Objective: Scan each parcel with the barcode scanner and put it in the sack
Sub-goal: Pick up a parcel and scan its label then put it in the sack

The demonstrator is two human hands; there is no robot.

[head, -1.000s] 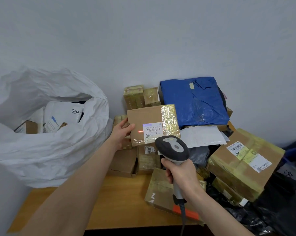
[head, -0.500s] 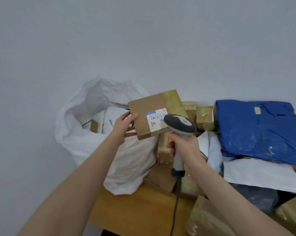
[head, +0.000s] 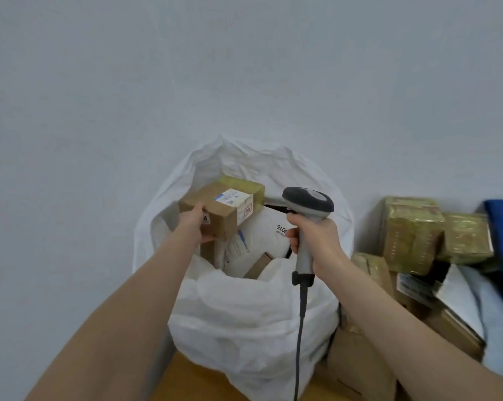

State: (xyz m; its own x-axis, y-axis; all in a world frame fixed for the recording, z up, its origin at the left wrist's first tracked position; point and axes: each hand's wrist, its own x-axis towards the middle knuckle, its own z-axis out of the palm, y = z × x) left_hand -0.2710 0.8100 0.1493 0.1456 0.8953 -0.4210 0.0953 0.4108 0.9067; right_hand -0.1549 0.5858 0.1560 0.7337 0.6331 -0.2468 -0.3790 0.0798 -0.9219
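The left hand grips the parcel over the sack. Lower it flat, then release. The right hand holds the scanner.

A plain, pale blue-grey wall stood behind everything, matte and unmarked, taking up most of what I could see. The light on it was soft and even, a little dimmer toward the corners. Low down showed a strip of orange-brown wooden worktop.
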